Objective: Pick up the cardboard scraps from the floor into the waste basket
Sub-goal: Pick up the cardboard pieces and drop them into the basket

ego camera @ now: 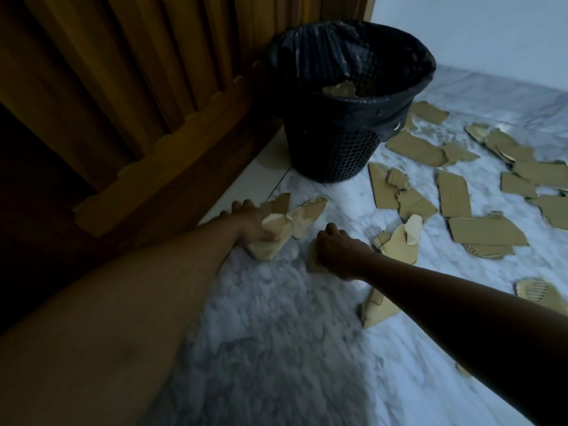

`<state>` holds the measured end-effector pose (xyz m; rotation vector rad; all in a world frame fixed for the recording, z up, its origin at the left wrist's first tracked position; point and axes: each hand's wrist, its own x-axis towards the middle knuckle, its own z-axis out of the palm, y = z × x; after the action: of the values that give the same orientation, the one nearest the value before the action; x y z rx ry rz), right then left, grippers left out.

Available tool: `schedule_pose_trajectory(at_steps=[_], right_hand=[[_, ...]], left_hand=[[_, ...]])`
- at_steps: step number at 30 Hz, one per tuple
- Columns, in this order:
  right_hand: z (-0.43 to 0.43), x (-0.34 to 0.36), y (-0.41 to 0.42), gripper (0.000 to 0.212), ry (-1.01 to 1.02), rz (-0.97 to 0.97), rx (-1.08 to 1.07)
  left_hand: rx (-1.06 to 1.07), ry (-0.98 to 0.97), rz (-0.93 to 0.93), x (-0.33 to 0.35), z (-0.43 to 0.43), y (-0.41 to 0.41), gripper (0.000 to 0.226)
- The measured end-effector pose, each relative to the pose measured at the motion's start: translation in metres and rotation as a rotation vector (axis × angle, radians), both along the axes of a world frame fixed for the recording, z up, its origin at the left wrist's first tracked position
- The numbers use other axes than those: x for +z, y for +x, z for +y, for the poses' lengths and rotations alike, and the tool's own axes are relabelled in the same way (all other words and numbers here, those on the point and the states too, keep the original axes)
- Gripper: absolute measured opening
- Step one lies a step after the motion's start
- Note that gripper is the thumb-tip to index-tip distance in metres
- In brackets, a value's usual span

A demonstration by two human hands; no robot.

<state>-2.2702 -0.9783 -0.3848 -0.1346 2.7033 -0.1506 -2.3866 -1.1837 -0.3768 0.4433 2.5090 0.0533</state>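
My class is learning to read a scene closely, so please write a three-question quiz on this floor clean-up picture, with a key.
1. True or false: the black mesh plastic waste basket, lined with a black bag liner, holds no cardboard.
2. What does the left hand grip? A) crumpled pale brown cardboard scraps B) the basket's rim C) nothing
3. Fill in: most flat brown cardboard pieces on the white marbled floor lie to the basket's ____.

Key: 1 false, torn cardboard shows inside; 2 A; 3 right.
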Motion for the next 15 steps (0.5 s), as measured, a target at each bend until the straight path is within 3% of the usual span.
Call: schedule_pose_trajectory(at_steps=[2,5,9,15], right_hand=[[-0.001,-0.004,-0.003,0.039,0.021,0.085,0.002],[-0.007,-0.011,-0.012,0.058,0.100,0.187,0.044],[-0.007,-0.012,-0.032,0.087,0.173,0.050,0.082],[-0.010,0.002,-0.068,0.098,0.226,-0.157,0.160]], left_hand=[[-0.036,0.016,0.071,0.011,0.019,-0.012,0.079],[-0.072,0.005,0.121,0.007,0.034,-0.027,0.079],[-0.107,-0.032,0.050,-0.012,0.039,-0.031,0.081],[0.052,0.066,0.042,-0.023,0.029,-0.023,0.103]])
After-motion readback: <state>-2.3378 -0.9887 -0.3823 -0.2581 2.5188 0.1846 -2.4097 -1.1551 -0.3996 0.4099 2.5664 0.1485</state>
